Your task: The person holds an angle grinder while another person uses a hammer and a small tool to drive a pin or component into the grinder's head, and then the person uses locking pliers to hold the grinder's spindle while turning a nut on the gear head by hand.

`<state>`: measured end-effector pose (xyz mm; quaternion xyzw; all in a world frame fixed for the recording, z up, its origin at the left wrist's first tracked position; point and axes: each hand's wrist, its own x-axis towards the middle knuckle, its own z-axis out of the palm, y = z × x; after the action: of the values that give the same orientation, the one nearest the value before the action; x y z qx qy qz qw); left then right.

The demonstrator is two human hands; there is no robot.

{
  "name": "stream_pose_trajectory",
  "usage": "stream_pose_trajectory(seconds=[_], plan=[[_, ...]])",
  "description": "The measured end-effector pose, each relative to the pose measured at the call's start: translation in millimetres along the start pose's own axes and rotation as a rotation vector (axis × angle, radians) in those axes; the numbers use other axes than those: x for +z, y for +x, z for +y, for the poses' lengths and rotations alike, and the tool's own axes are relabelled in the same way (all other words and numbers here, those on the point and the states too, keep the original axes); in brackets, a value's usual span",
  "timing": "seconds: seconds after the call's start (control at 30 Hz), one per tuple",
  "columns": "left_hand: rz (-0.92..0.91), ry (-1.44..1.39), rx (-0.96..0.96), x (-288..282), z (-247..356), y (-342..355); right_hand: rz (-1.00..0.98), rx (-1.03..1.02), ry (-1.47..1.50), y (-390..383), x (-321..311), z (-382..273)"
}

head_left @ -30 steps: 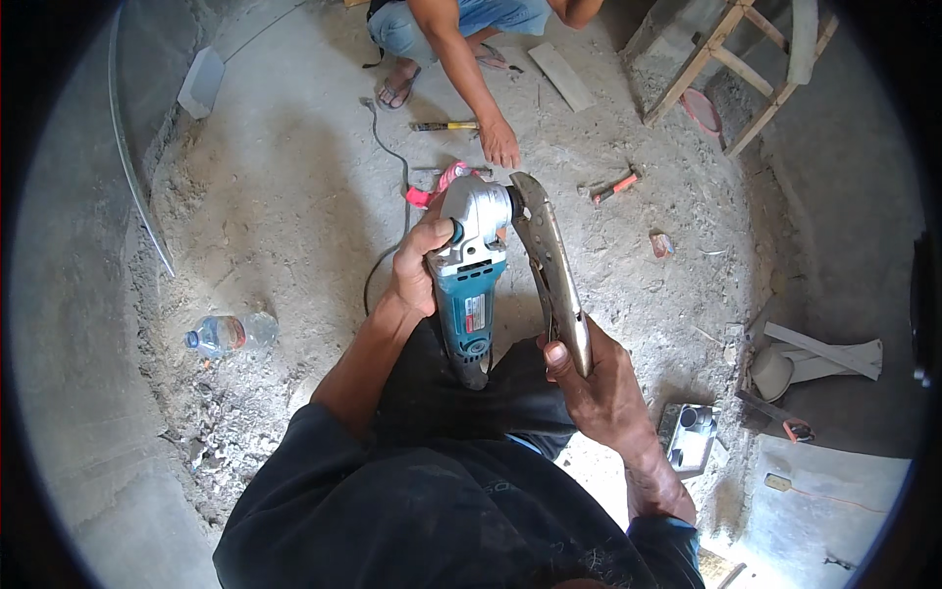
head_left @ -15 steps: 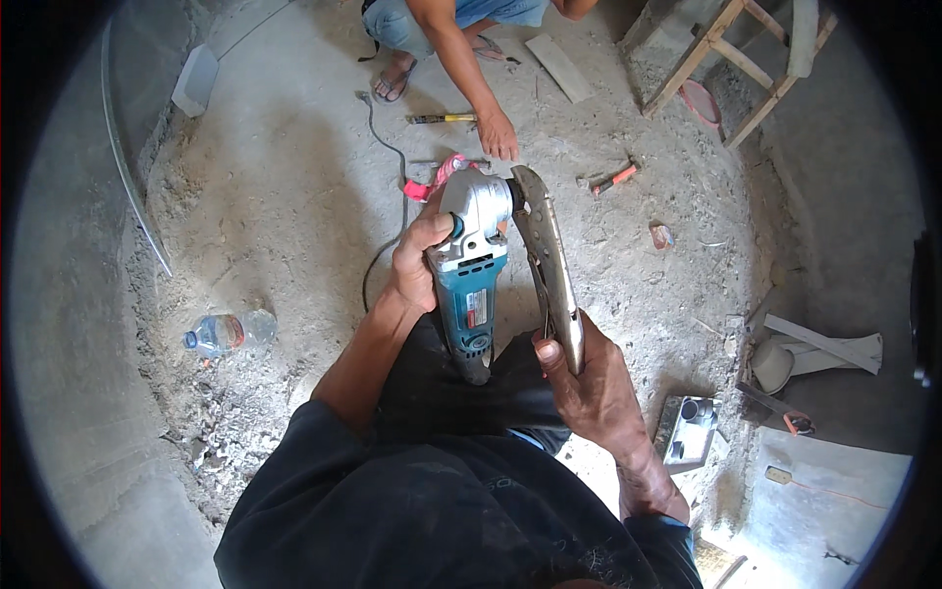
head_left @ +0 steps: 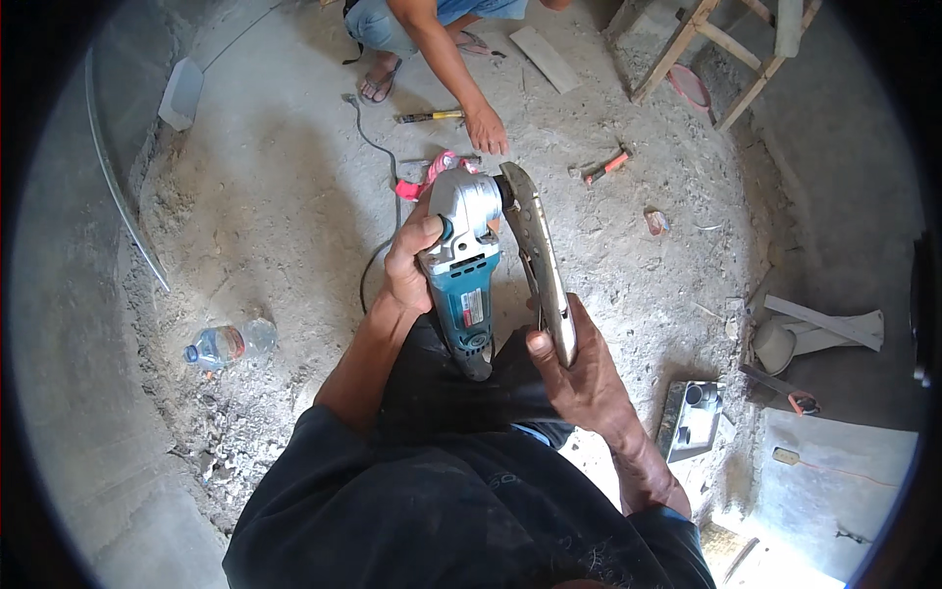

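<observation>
Your left hand (head_left: pixel 412 263) is wrapped around the teal angle grinder (head_left: pixel 463 265), its head pointing away from you. Your right hand (head_left: pixel 579 378) clamps the lower end of a long metal piece (head_left: pixel 540 260), just right of the grinder, its top touching the grinder's head.

A plastic water bottle (head_left: pixel 229 344) lies on the dusty concrete floor (head_left: pixel 275 226) beside a bent grey pipe (head_left: pixel 116 191). Near the top, another person (head_left: pixel 432 29) crouches with one hand (head_left: pixel 486 130) on the ground beside a yellow-handled tool (head_left: pixel 429 117). A wooden frame (head_left: pixel 721 49) stands to the right, an orange-handled tool (head_left: pixel 603 167) nearby.
</observation>
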<state>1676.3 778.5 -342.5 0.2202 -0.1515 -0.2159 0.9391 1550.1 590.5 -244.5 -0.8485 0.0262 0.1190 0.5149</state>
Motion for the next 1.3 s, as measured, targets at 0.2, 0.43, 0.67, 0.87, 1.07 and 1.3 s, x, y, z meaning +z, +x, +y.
stream_pose_trajectory(seconds=[0.2,0.43,0.67,0.87,1.07,1.3], plan=[[0.034,0.073,0.016,-0.3,1.1,-1.7,-0.021,0.144,-0.060,4.4,0.8,-8.3],[0.008,0.086,0.042,2.9,2.3,0.8,-0.053,0.051,-0.100,7.9,-2.5,-9.0],[0.009,0.042,0.002,-2.9,3.3,-2.8,-0.003,-0.033,-0.150,6.6,6.5,-1.2],[-0.143,-0.204,-0.048,-9.3,4.9,-1.7,-0.082,-0.238,-0.245,8.4,5.7,8.5],[0.042,-0.008,-0.032,-2.9,11.6,-0.2,-0.113,-0.055,-0.244,17.1,9.5,9.1],[0.154,-0.027,-0.015,-9.2,11.6,-0.2,-0.082,0.077,-0.135,22.0,11.0,-0.8]])
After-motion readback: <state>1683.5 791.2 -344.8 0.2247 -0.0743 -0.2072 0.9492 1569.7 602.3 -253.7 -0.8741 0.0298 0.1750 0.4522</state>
